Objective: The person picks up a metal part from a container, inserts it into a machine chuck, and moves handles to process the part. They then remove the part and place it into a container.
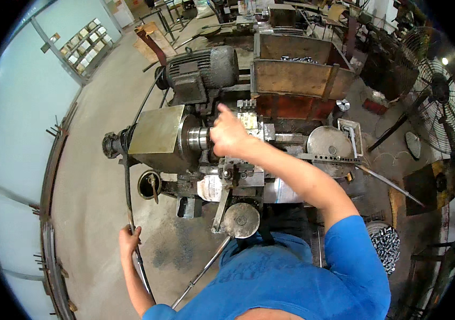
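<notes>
Ok, so our right hand (pixel 229 133) is motion-blurred at the right-hand end of the shiny spindle nose (pixel 199 137), hiding whatever sits just past it. The fingers look curled, but we can't tell whether they've got hold of anything.

Our left hand (pixel 129 240) is easier: its fingers are wrapped round a long rod (pixel 127 186) just off the lathe's left end. The rod's long axis runs from the rear corner of the headstock (pixel 155 133) down toward us, tilted so the near end leans right. That near end passes by our forearm and we lose it near the blue sleeve (pixel 159 312).

As for containers, past the far edge of the lathe there's a big rusty bin (pixel 291 77) with small metal parts (pixel 298 59) in it, partly hidden by its front wall. Off the near right corner, a round basket (pixel 370 228) is heaped with shiny metal pieces (pixel 385 248). What's in the pale tray (pixel 359 133) by the right end, we can't make out.
</notes>
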Available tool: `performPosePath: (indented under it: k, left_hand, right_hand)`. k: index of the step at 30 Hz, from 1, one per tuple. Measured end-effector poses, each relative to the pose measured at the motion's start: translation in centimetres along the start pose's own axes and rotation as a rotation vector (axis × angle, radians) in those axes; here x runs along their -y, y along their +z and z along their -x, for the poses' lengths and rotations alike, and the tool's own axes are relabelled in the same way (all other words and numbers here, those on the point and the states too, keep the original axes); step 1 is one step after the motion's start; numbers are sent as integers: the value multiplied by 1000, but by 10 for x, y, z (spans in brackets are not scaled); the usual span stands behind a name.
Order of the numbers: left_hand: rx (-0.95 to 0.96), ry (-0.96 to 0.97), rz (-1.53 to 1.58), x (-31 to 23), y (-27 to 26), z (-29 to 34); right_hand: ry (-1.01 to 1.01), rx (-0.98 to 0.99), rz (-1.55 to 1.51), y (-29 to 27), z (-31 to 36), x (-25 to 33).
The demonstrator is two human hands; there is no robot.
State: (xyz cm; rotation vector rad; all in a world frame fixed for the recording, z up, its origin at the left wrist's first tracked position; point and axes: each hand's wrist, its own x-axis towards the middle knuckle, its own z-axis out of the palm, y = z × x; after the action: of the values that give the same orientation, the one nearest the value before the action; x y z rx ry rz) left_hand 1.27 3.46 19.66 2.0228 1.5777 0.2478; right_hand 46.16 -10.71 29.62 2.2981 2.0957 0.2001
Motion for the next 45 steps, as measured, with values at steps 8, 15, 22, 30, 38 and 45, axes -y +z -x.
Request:
performPosePath:
  k: [8,15,22,30,38,45]
  left_hand:
    - [71,166,489,32,27,-63]
    - [-89,1,389,-30,25,-5]
    - [-21,-24,404,-27,47,-22]
    - [1,-47,366,-23,47,-29]
    - [0,207,-221,-7,9,-37]
    - [-14,646,413,-177,44,4]
  right_hand:
    - [545,-470,201,-42,62,-163]
    - [455,-1084,-370,13,171,-98]
    - [1445,-556,-370,139,444,-58]
    - [1707,519,-308,221,563,-57]
    - [1742,370,-290,214,558,-63]
    - [895,-309,-682,104,373,-39]
